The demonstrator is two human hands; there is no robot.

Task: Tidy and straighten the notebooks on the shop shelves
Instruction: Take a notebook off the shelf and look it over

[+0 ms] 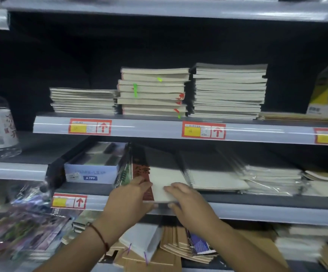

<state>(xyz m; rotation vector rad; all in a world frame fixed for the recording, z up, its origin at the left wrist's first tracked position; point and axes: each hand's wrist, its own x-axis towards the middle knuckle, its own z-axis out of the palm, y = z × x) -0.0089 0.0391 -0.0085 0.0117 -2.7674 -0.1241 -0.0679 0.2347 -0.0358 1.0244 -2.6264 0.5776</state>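
Currently both my hands grip one notebook (160,181) at the middle shelf's (257,213) front edge: left hand (130,195) fingers on its dark spine strip, right hand (182,197) fingers on the pale cover, thumbs underneath.

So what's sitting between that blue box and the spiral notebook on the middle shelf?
In the head view, between the blue box and the spiral notebook lies the red-and-white notebook both hands grip, plus a green-covered spiral book.

three stacks (155,93) on upper shelf (149,127) (side by side), box (92,173) below left
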